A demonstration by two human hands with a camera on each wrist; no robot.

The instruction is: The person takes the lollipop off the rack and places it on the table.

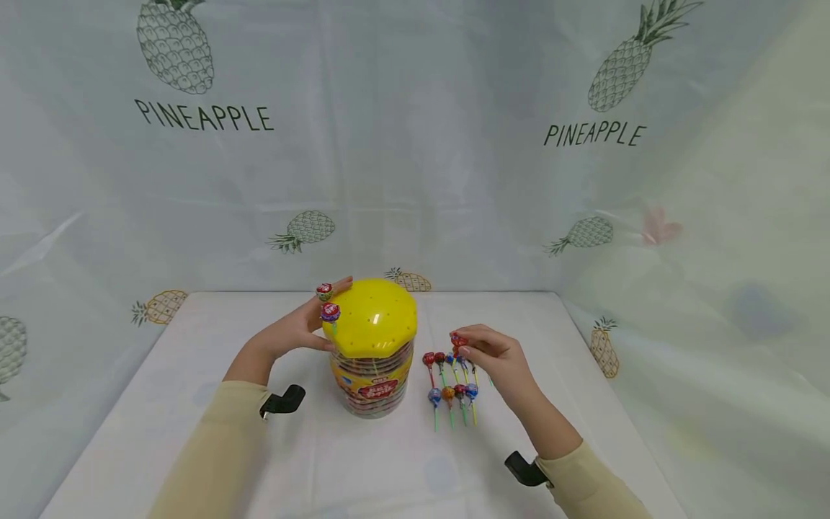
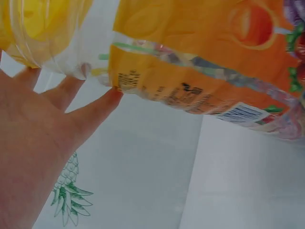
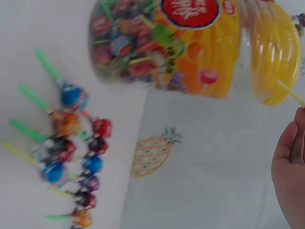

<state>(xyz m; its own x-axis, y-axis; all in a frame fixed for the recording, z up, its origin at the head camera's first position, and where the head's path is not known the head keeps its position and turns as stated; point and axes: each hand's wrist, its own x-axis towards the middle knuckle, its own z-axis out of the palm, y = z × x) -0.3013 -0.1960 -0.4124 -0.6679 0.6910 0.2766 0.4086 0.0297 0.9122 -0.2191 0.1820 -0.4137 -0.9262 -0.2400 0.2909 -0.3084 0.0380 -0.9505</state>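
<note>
A clear plastic jar of lollipops (image 1: 372,386) with a yellow lid (image 1: 372,317) stands upright on the table. My left hand (image 1: 298,328) rests against its left side near the lid, thumb at the front and the other fingers reaching behind; in the left wrist view those fingers (image 2: 97,112) look straight, their tips touching the jar. Two wrapped lollipops (image 1: 330,311) stick up from the lid's left edge. My right hand (image 1: 496,353) pinches a red-wrapped lollipop (image 1: 457,341) above the laid-out ones; in the right wrist view its yellow stick (image 3: 288,90) points out past the fingers.
Right of the jar, several lollipops (image 1: 435,396) lie in two rows on the white table (image 1: 363,468), sticks toward me. Behind the table hangs a pale curtain (image 1: 441,180) printed with pineapples. Each wrist wears a black strap mount (image 1: 283,401).
</note>
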